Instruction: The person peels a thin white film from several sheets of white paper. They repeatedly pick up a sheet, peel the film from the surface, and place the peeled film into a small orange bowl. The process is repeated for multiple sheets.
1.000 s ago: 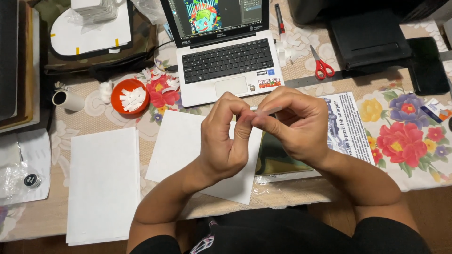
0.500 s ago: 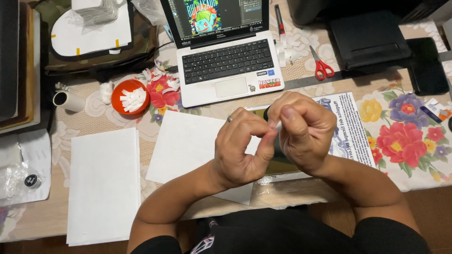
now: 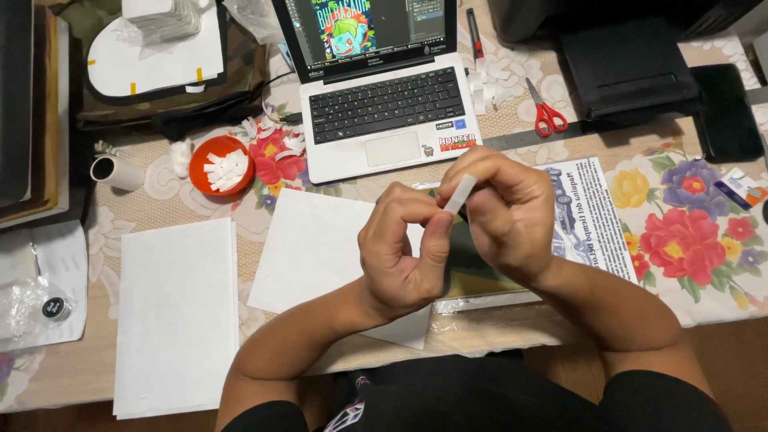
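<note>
Table (image 3: 64,376) has a flowery cloth (image 3: 688,232) over it and it's packed. Far middle there's an open laptop (image 3: 384,96), red scissors (image 3: 546,112) just right of it, then a black printer (image 3: 632,64) and a dark phone (image 3: 726,112). Left of the laptop sits an orange bowl (image 3: 220,164) of white scraps, with a small roll (image 3: 116,172) further left. Near left is a paper stack (image 3: 176,320), a loose sheet (image 3: 312,248) beside it, and a printed sheet (image 3: 592,216) to the right.
</note>
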